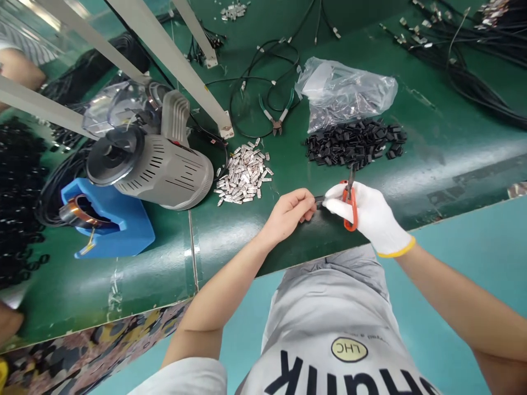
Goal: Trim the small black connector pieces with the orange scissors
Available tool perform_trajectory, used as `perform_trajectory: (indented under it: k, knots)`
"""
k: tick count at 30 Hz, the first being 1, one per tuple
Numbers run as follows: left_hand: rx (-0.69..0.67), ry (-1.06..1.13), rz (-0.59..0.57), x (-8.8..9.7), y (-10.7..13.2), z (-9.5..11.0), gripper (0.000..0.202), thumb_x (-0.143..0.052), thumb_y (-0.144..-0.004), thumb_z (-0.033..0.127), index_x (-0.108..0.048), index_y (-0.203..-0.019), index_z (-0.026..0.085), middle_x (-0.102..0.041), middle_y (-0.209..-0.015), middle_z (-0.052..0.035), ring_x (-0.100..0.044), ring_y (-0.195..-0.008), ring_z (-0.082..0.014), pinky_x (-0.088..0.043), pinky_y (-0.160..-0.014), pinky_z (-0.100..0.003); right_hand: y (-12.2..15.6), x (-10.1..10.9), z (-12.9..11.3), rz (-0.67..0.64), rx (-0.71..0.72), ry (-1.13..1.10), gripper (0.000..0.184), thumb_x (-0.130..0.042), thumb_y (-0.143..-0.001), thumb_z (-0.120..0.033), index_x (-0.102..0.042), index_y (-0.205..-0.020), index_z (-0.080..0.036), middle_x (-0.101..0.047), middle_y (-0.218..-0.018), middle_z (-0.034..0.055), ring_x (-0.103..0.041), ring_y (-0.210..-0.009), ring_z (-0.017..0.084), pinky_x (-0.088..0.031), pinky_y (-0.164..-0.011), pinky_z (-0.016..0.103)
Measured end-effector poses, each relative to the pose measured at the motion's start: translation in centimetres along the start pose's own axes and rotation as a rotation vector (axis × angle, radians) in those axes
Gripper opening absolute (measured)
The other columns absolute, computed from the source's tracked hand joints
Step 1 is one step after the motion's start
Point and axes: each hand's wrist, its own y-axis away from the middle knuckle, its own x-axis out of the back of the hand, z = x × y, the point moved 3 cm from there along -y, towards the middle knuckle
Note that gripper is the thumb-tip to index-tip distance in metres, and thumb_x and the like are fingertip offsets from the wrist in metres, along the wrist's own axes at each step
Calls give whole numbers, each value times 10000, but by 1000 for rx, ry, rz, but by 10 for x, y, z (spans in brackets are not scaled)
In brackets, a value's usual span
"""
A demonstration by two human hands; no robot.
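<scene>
My bare left hand [291,213] is closed in a pinch on one end of a small dark piece [319,200]. Its exact kind is too small to make out. My right hand [373,211], in a white glove with a yellow cuff, has its fingertips at the other end of that piece. The same hand holds scissors [349,211] with orange-red handles, their dark blades pointing away from me. Just beyond lies a heap of small black plastic caps [356,144]. Left of my hands is a pile of small silvery metal connectors [246,173].
A clear plastic bag [349,90] lies behind the black heap. Green-handled cutting pliers [276,123] and looped black cables [251,77] are farther back. A grey machine [164,170] and blue tape dispenser [135,230] stand left. Cable bundles [465,71] lie right; another person's arm shows far left.
</scene>
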Motion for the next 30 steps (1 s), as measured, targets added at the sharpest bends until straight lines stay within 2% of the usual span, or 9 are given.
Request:
perform_trajectory:
  k: [3,4,7,10,14,19,26,30]
  knots:
    - [-22,-1,-19,5,7,2,333,-554,-987,449,-553,-787,183,-540,-668,14,-466,-620,-107,-387,-612,-257,1,12,-2,-250,60,371,323,-633,-895,-574,-683,-929,-257,-728,-838,-2,-600,-687,159,-405,-630,287]
    - [-52,-41,-36,6,10,5,325,-538,-999,442,-557,-803,184,-555,-695,7,-483,-650,-112,-398,-638,-261,1,16,-3,-283,117,516,355,-610,-900,-598,-663,-878,-247,-704,-781,0,-563,-634,152,-359,-597,288]
    - [-153,-246,-76,6,17,12,294,-470,-1040,407,-560,-858,195,-590,-787,-11,-523,-743,-130,-419,-724,-277,0,22,-5,-273,296,903,473,-550,-895,-689,-588,-778,-232,-614,-651,9,-459,-543,146,-246,-557,304]
    - [-226,-423,-73,6,19,14,263,-417,-1061,368,-551,-901,207,-605,-837,-23,-535,-770,-141,-422,-746,-287,0,21,-7,-245,408,1109,523,-503,-896,-741,-571,-774,-236,-567,-602,10,-428,-524,155,-196,-561,310]
    - [-294,-493,-60,5,18,11,234,-400,-1067,330,-550,-933,209,-623,-867,-37,-557,-792,-149,-439,-767,-289,2,18,-5,-222,474,1215,559,-471,-902,-764,-623,-836,-230,-600,-626,34,-475,-545,175,-173,-576,318]
    - [-332,-470,-17,4,18,7,229,-426,-1061,332,-591,-964,205,-666,-907,-54,-610,-843,-158,-464,-786,-286,3,20,-6,-192,502,1246,609,-471,-891,-786,-675,-905,-213,-625,-634,62,-508,-554,193,-148,-590,329]
    - [-354,-437,16,2,17,4,213,-468,-1050,312,-625,-963,197,-679,-884,-40,-621,-831,-139,-473,-799,-264,6,19,-12,-194,527,1318,617,-458,-896,-787,-640,-869,-198,-598,-621,65,-503,-547,194,-128,-591,327]
    - [-303,-380,50,-1,16,-4,242,-485,-1043,344,-645,-940,195,-674,-837,-30,-620,-787,-132,-479,-770,-259,6,15,-11,-201,547,1340,593,-471,-907,-762,-614,-844,-190,-586,-623,65,-512,-556,197,-127,-597,327]
